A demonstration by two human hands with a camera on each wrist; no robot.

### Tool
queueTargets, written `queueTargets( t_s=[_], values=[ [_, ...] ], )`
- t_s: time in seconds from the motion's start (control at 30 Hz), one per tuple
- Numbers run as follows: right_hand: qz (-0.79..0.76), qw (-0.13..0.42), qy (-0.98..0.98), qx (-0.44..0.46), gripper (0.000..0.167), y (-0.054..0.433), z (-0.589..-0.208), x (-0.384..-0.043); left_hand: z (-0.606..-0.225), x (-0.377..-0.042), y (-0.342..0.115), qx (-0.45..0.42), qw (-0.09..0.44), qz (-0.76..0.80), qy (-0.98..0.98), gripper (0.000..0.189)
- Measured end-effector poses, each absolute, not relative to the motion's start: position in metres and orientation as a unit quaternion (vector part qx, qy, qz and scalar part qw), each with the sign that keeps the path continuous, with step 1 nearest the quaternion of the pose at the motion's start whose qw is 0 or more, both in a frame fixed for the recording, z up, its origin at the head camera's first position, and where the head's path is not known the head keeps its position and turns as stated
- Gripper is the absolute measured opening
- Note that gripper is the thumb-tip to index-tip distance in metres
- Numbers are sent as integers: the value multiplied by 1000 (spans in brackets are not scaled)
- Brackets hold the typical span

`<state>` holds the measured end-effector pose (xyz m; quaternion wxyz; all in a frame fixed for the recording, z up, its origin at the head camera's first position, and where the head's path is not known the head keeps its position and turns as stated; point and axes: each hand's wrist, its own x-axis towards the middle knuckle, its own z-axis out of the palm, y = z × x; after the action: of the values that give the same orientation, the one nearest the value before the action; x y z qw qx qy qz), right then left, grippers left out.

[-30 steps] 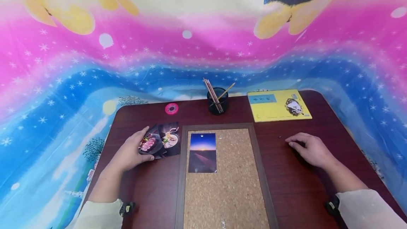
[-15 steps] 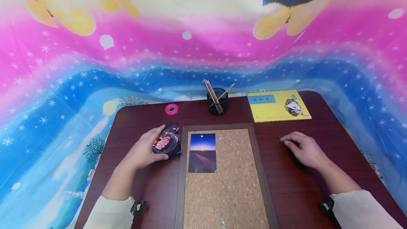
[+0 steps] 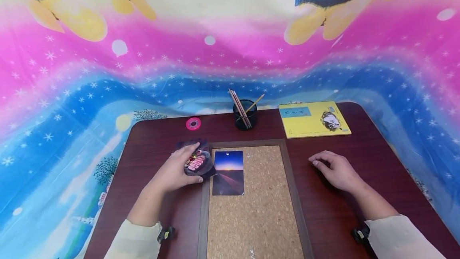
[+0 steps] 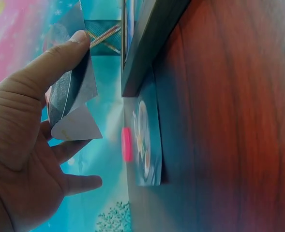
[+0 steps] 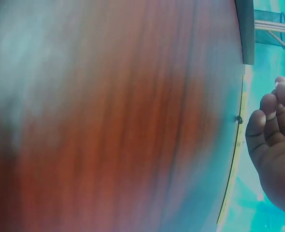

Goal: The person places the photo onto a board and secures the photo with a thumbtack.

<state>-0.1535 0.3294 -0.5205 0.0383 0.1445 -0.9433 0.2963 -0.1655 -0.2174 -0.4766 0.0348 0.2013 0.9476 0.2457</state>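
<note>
I register the food photo (image 3: pixel 199 164) shifted rightward: left of centre in the head view, it overlaps the corkboard (image 3: pixel 269 211) border. The left hand (image 3: pixel 176 174) pinches it. I judge the board reached. Right hand (image 3: pixel 336 172), right of centre: I cannot tell its grip.

Dark food pic (image 3: pixel 199 163), bent, held up w/ edge over corkbd frame (image 3: pixel 203 219) nr sunset pic (image 3: pixel 228 175).
</note>
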Motion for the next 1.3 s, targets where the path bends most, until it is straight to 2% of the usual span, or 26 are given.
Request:
queueTargets(
  t_s=[0.6,1.3],
  values=[
    [324,-4,-933,156,16,297,-518,-160,-482,-166,-174,235,53,198,950,109],
    [346,-10,-917,198,12,258,-516,-163,-482,-170,-132,276,71,149,947,108]
  ],
)
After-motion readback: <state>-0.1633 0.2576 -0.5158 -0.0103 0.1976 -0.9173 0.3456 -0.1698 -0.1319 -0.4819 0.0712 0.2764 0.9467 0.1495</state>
